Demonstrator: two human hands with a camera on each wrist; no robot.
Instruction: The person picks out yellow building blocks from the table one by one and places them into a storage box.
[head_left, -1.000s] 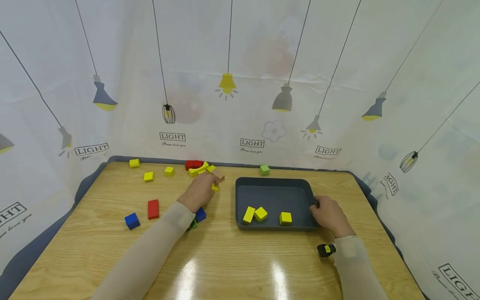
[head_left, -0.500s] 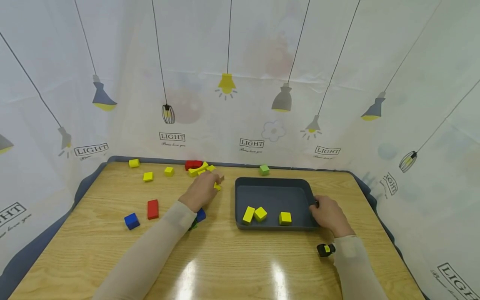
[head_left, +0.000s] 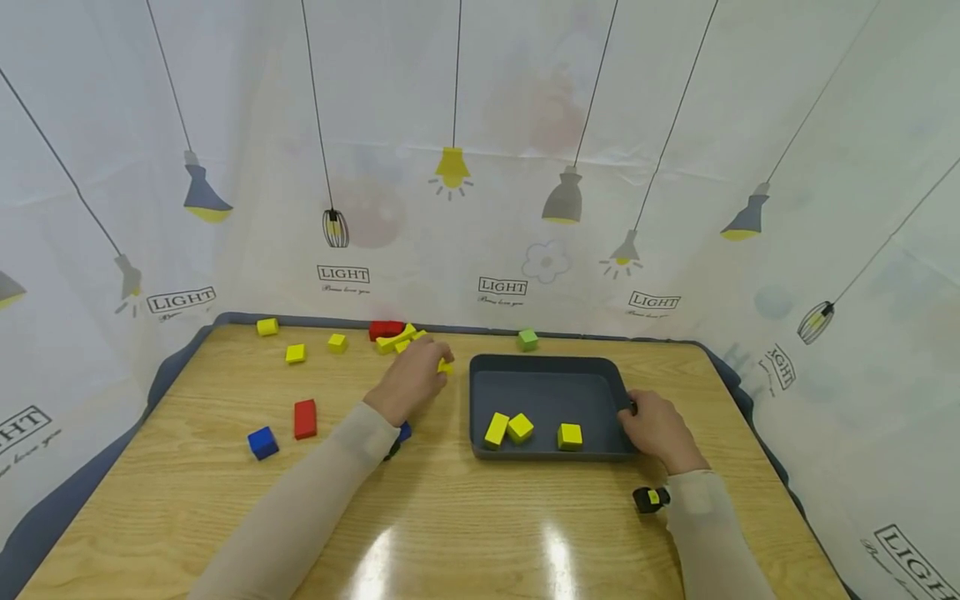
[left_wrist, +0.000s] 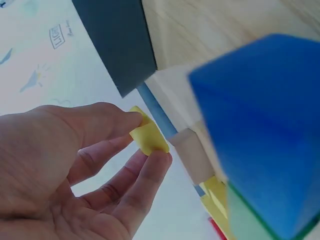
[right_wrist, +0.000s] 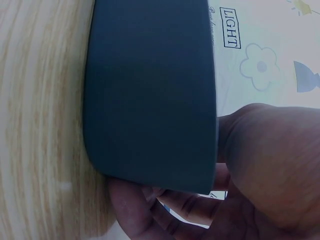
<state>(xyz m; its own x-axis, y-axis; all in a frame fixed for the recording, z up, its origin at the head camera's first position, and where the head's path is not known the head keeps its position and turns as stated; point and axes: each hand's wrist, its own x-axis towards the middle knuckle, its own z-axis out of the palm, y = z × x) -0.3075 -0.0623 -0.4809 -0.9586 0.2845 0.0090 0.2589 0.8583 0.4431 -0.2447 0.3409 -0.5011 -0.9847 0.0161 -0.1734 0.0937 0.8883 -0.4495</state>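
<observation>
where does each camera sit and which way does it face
Head: worn on the head, looking forward and down at the table, tray and lamp-printed backdrop; left hand, right hand and both sleeves show.
Left wrist: on that wrist, facing the yellow block pinched in the left fingers, with a blue block close by; the left hand shows.
Right wrist: on that wrist, facing the tray's side; the right hand shows, gripping it.
Shared: head and left wrist both show the yellow block.
</observation>
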